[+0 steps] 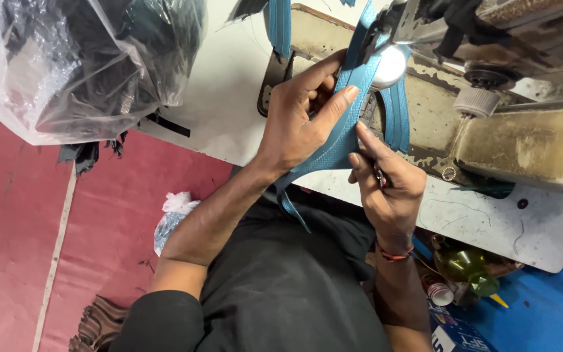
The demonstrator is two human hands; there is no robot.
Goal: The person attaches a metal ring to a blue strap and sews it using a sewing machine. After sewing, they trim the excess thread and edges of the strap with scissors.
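My left hand (294, 124) grips a teal strap (333, 146), thumb and fingers pinched around its flat width where it runs up toward the sewing machine (522, 130). My right hand (389, 186) pinches the same strap lower on its right edge, forefinger stretched along the webbing, with something small and dark tucked in the palm that I cannot make out. The strap lies at the near edge of the white table (229, 85), rising to the machine's head under a bright round lamp (389, 65), while its loose tail hangs down over my black shirt (281, 280).

I count two lengths of teal webbing near the needle area: the one I hold, and a second strip (280, 26) standing up behind my left hand. The worn cream machine body fills the right of the table, and its head and the lamp hide where the strap ends.

On the table's left sits one big clear plastic bag (79, 65) stuffed with dark pieces. Below, on the red floor (14, 248), lies one small crumpled plastic bag (174, 218). By my right side stand one green bottle (467, 264) and one small paper cup (438, 292) on a blue surface (548, 313). A red thread band (395, 254) circles my right wrist.
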